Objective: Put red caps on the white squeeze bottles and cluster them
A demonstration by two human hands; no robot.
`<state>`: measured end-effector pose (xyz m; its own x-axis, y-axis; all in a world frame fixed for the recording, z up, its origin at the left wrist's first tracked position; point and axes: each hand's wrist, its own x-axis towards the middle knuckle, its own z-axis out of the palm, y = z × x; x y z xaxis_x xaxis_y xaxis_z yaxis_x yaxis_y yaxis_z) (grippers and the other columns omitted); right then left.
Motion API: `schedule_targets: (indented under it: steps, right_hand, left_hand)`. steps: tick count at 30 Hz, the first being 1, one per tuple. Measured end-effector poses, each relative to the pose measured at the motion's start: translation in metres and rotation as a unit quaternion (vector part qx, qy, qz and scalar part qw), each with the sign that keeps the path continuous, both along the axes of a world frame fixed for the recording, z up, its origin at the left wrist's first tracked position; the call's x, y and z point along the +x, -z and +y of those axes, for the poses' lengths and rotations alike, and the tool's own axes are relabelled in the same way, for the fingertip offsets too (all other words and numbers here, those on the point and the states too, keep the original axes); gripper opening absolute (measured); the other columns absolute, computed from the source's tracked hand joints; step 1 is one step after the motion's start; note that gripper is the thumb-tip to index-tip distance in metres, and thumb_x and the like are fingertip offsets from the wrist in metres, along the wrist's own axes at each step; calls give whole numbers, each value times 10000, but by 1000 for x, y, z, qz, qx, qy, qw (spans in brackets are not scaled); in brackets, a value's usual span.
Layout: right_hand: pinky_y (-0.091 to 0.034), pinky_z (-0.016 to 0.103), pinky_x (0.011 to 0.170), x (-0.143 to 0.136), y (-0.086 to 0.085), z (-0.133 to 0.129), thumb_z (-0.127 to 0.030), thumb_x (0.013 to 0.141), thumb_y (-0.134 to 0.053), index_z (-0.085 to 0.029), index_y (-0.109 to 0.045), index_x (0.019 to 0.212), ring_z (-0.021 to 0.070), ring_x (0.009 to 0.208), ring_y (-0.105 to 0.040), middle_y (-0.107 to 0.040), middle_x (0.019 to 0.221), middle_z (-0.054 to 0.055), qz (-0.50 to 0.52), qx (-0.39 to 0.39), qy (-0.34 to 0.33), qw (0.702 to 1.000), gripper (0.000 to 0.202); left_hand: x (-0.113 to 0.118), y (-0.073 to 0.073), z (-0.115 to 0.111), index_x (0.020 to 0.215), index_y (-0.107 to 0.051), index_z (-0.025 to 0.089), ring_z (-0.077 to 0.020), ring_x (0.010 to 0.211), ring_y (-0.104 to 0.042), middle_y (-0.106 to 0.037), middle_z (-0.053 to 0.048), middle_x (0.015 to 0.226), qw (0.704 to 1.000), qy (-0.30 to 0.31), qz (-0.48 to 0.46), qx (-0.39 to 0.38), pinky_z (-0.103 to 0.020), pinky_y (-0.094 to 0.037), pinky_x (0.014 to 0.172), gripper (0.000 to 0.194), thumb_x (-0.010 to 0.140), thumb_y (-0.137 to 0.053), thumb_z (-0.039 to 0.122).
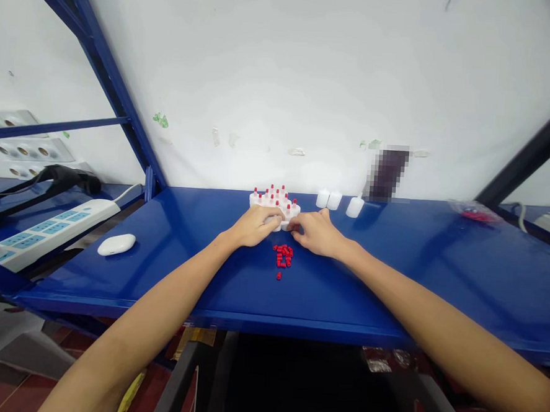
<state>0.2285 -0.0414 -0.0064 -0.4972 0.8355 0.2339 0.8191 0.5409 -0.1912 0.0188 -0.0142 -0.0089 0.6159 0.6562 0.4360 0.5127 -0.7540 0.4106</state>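
Several red-tipped white bottles [275,201] stand clustered against the left hand [257,225] and right hand [318,232], apparently for steadying, finger closure indeterminable, with loose red caps [285,251] conveniently near.

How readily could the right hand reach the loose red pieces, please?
Probably yes: the loose red pieces lie on the blue table close by the right hand, with nothing visible standing between.

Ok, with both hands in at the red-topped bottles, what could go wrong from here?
The red-topped white bottles stand packed together, so a nudge from the left hand or right hand might tip several. The loose red caps lie on the blue tabletop, close to both hands, and could scatter if brushed.
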Motion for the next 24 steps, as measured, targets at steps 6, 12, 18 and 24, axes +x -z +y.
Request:
schedule_targets:
  steps: [6,12,18,24]
  right_hand:
    - [-327,366,821,-1,2,4,-167,857,-520,-208,-716,1004,220,871,-658,-741,875,22,38,-10,11,999,249]
    - [-474,314,777,4,-3,6,-157,814,-570,-170,-762,1047,189,780,-683,-766,934,52,193,8,38,980,302]
    - [-556,313,706,-2,-3,4,-197,840,-578,-142,-765,963,163,649,-717,-752,1013,94,374,-13,35,927,231]
    - [-591,349,723,-9,-1,2,-316,787,-715,-163,-755,872,221,739,-743,-767,806,61,517,-87,-9,852,179]
  left_hand:
    - [4,5,1,1086,-735,207,-187,822,-662,-754,-25,957,999,-2,28,-20,-289,-448,774,357,942,-420,292]
    - [2,5,2,1073,-721,192,-184,757,-641,-730,-24,842,998,-18,50,-23,-287,-423,723,361,967,-397,309]
    - [6,2,-4,1042,-712,168,-175,696,-607,-683,-29,757,999,-12,48,-19,-285,-413,695,436,1002,-312,338]
    - [9,1,-6,945,-663,155,-162,673,-566,-633,-18,702,1000,-13,0,-24,-278,-404,688,429,995,-272,324]
